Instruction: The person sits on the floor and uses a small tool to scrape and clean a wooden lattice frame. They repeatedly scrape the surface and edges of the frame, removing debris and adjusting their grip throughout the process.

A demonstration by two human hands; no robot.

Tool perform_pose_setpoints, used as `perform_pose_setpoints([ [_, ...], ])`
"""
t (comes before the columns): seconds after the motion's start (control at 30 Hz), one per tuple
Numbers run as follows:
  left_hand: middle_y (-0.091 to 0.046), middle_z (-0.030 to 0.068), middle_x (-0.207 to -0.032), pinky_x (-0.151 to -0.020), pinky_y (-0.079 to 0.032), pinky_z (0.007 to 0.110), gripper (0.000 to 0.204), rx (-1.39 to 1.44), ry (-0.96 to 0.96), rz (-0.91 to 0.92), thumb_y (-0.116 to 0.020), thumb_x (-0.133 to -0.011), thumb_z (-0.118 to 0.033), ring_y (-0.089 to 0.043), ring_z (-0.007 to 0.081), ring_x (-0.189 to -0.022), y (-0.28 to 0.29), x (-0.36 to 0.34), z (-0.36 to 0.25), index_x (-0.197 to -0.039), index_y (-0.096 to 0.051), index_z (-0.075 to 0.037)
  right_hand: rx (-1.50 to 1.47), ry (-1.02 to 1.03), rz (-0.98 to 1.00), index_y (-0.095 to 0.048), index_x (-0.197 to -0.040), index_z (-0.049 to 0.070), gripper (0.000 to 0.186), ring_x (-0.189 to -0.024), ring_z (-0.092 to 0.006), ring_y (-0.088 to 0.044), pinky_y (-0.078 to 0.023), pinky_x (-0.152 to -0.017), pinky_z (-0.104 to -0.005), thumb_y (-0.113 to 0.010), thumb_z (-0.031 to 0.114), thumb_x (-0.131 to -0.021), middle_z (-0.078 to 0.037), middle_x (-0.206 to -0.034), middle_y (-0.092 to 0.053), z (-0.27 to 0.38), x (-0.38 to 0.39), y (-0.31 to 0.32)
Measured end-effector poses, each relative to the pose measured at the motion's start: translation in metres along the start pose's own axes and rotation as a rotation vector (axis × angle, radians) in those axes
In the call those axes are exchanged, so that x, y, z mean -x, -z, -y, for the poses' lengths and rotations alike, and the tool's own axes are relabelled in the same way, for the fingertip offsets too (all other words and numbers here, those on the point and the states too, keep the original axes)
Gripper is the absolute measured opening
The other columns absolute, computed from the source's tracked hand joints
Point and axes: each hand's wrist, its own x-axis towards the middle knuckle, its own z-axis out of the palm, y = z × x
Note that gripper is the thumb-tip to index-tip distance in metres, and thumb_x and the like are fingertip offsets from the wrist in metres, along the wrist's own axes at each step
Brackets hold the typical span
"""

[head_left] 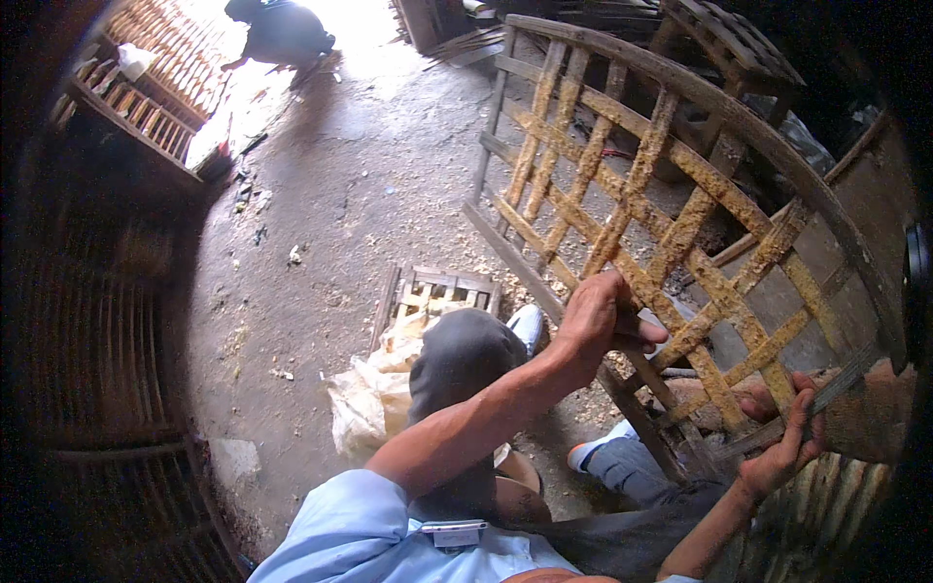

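A wooden lattice frame [695, 267] leans upright and tilted in front of me on the right. Its crossed slats carry a rough yellow-brown crust, and grey wooden bars edge it. My right hand [782, 437] grips the lower right edge, fingers wrapped round the bar. My left hand [603, 316] is closed at the slats near the lower left side of the frame. Part of its grip is hidden, so a small object inside it cannot be ruled out.
A smaller slatted frame [447, 285] and a crumpled pale plastic sheet [374, 394] lie by my knee. Another person [277, 34] crouches at the far left, near a slatted rack [146, 117]. A wooden stand [734, 44] is behind the lattice. Pale scraps litter the floor [321, 233].
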Motion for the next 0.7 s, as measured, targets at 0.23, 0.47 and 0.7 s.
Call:
perform_pose_setpoints([
  [0.23, -0.046, 0.0012, -0.075, -0.066, -0.059, 0.037, 0.043, 0.063, -0.155, 0.236, -0.046, -0.105, -0.045, -0.066, 0.0193, -0.066, 0.008, -0.012, 0.014, -0.086, -0.048, -0.007, 0.052, -0.017, 0.002, -0.06, -0.117, -0.005, 0.036, -0.073, -0.0277, -0.072, -0.059, -0.051, -0.0304, -0.057, 0.027, -0.1, -0.017, -0.113, -0.066, 0.002, -0.002, -0.002],
  [0.47, -0.05, 0.0014, -0.078, -0.065, -0.061, 0.036, 0.038, 0.004, -0.105, 0.253, -0.049, -0.104, -0.044, -0.069, 0.019, -0.068, 0.0, -0.002, 0.0, -0.092, -0.047, -0.007, 0.06, 0.011, -0.041, -0.064, -0.119, -0.002, 0.039, -0.079, -0.0179, -0.069, -0.059, -0.06, -0.0258, -0.059, 0.031, -0.1, -0.012, -0.119, -0.065, -0.006, -0.011, 0.013],
  [0.7, -0.051, 0.0048, -0.083, -0.057, -0.058, 0.033, 0.032, -0.095, -0.113, 0.224, -0.042, -0.106, -0.035, -0.071, 0.0194, -0.068, 0.0, -0.001, -0.001, -0.094, -0.043, -0.006, 0.02, -0.015, -0.005, -0.063, -0.122, -0.003, 0.039, -0.086, -0.0189, -0.069, -0.059, -0.065, -0.028, -0.057, 0.03, -0.101, -0.012, -0.121, -0.064, -0.011, -0.014, 0.019],
])
